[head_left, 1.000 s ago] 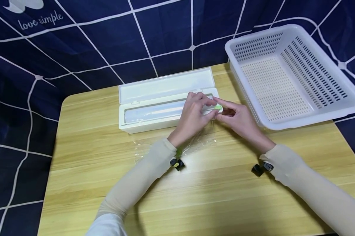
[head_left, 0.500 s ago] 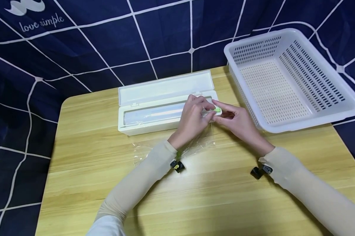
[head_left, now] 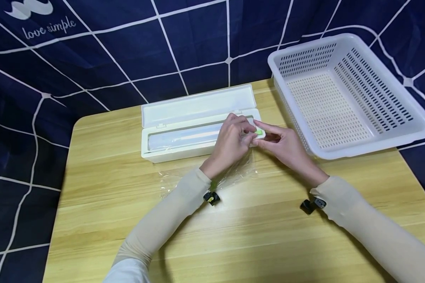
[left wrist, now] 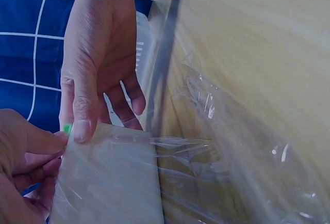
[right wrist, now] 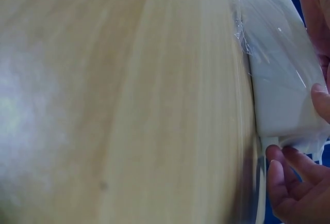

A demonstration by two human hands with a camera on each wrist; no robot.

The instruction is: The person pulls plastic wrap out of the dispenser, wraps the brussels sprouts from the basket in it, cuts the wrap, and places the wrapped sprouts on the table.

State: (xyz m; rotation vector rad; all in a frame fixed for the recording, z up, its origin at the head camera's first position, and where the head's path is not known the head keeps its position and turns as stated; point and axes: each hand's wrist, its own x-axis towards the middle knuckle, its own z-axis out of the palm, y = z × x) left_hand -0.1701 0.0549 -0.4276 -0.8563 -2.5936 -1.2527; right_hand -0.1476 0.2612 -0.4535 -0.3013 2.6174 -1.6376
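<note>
A white cling film dispenser lies with its lid raised, and a film roll sits inside. My left hand reaches over the box to its right end, thumb and finger pinching at a small green slider. At that same end my right hand holds the corner; in the left wrist view its thumb presses on the front face and its other fingers are partly curled beyond the end. Clear film hangs down the front and spreads crumpled on the table.
A white slotted plastic basket stands at the back right, close to my right hand. The wooden table has a rounded back left corner. Dark blue checked cloth rises behind it.
The head view has tilted slightly. Both hands stay at the box's right end; the left fingertips have shifted a little and the green slider shows a bit differently.
</note>
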